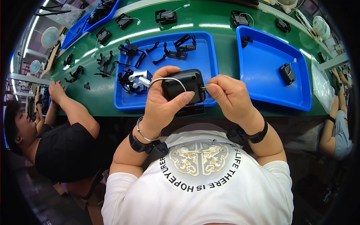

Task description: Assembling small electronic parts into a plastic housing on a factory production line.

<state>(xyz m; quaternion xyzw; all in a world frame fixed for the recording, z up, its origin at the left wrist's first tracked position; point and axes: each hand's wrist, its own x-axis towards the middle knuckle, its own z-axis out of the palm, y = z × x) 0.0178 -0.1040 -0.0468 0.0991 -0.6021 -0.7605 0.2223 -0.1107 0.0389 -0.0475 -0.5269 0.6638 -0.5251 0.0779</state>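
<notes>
Over the near edge of the middle blue tray, my left hand is wrapped round a black plastic housing with rounded corners. Its thumb lies across the front, near a grey cable that loops out to a white connector plug. My right hand is closed in a pinch at the housing's right side. Between thumb and forefinger sits a small metal pin, its outer end hidden by the fingertips. Below the housing a flat black piece shows; whether it is joined on cannot be made out.
The middle blue tray holds several black brackets. In the right blue tray lies another cabled black housing. More housings line the green table's far side. A co-worker sits at the left, forearms on the table.
</notes>
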